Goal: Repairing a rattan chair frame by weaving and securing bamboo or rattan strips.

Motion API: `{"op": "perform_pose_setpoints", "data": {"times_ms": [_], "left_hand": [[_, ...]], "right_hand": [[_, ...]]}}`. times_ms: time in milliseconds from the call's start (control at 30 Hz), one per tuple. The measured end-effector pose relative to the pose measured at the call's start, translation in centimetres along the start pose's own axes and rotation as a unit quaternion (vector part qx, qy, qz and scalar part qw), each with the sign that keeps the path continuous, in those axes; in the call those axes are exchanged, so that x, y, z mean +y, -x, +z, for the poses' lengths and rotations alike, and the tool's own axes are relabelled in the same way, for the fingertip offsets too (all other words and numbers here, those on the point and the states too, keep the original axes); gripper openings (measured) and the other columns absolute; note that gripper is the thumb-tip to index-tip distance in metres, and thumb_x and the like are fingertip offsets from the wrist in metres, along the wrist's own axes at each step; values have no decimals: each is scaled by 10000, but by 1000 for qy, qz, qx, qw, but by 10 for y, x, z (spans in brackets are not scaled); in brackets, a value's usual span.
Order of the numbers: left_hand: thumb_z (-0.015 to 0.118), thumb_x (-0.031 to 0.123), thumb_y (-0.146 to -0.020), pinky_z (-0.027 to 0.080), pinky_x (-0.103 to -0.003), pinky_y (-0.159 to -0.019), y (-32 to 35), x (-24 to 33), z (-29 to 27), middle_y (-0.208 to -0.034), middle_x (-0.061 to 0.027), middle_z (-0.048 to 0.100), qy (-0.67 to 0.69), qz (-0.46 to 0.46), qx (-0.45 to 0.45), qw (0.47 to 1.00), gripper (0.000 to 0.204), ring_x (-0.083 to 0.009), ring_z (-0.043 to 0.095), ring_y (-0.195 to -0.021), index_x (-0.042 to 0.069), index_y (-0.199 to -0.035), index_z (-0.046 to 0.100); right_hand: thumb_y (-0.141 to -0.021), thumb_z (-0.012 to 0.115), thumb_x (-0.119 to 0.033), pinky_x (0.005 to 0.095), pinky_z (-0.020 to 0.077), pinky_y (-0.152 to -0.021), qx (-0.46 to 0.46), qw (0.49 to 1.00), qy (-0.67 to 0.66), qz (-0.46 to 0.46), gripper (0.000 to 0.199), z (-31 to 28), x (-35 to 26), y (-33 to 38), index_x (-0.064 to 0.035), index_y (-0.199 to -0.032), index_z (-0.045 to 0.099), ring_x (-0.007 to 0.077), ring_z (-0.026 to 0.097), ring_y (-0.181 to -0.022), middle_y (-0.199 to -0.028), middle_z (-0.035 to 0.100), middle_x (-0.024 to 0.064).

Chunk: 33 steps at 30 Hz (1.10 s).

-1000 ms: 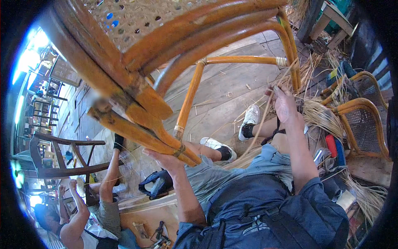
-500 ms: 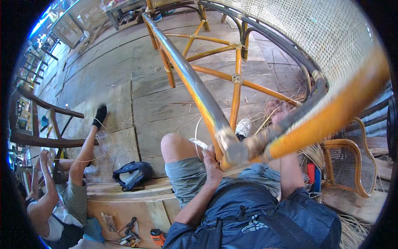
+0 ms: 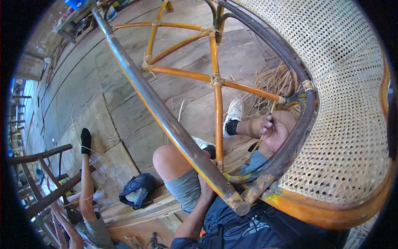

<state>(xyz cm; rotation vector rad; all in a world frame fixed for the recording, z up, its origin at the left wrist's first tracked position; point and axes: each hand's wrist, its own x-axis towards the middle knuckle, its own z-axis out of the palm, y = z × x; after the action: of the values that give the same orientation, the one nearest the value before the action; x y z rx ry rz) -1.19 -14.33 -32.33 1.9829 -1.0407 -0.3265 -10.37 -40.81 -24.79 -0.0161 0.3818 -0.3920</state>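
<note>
A rattan chair frame (image 3: 214, 99) with glossy orange-brown poles and wrapped joints is tilted over my lap. Woven cane mesh (image 3: 336, 95) covers its curved side on the right. Inside the frame, beyond its dark curved rail (image 3: 307, 106), my right hand (image 3: 271, 132) is closed with curled fingers around a thin rattan strip (image 3: 258, 143). The long straight rail (image 3: 153, 106) slants from the far left down to a corner joint close to my chest. Against that rail's underside is my left hand (image 3: 205, 184), its fingers hidden behind the pole.
Loose rattan strands (image 3: 269, 81) lie heaped on the plank floor past my right hand. A dark blue bag (image 3: 137, 190) sits left of my knee. At the left, another person's leg (image 3: 87, 182) stretches out near a dark wooden frame (image 3: 43, 195).
The chair frame has turned and shifted left and nearer, bringing the mesh side more fully into view. My right hand, earlier partly hidden, now shows plainly with the strip.
</note>
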Motion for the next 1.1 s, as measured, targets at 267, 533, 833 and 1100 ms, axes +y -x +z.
{"op": "perform_pose_setpoints", "data": {"times_ms": [267,533,833,1100], "left_hand": [[356,333,-940,362,-226,-660,-27,26,-8,-750,5,412,567,-364,22,738,345,-89,368,-696,31,-846,494],[269,439,-943,397,-265,-643,-26,20,-5,-718,-23,523,477,-419,-35,772,514,-110,463,-652,19,-826,541],[291,364,-946,418,-328,-650,-10,-22,14,-699,-85,547,361,-402,-113,834,474,-179,513,-657,-4,-785,543],[499,223,-857,427,-423,-608,-146,-34,13,-740,-230,556,35,-159,0,987,227,-395,542,-699,6,-848,564]], "right_hand": [[-921,385,-182,314,382,-651,54,998,-13,-4,206,-8,0,4,-56,-1013,521,149,476,-695,-846,529,7],[-858,545,-264,309,401,-624,198,974,95,-64,136,6,8,2,-132,-848,578,159,489,-667,-586,489,-35],[-899,467,-257,261,345,-429,79,994,55,53,154,3,12,-2,-112,-917,517,96,386,-438,-527,373,-56],[-899,466,-274,243,302,-399,134,975,172,46,160,-4,11,1,-116,-912,492,79,321,-385,-534,365,-69]]}}
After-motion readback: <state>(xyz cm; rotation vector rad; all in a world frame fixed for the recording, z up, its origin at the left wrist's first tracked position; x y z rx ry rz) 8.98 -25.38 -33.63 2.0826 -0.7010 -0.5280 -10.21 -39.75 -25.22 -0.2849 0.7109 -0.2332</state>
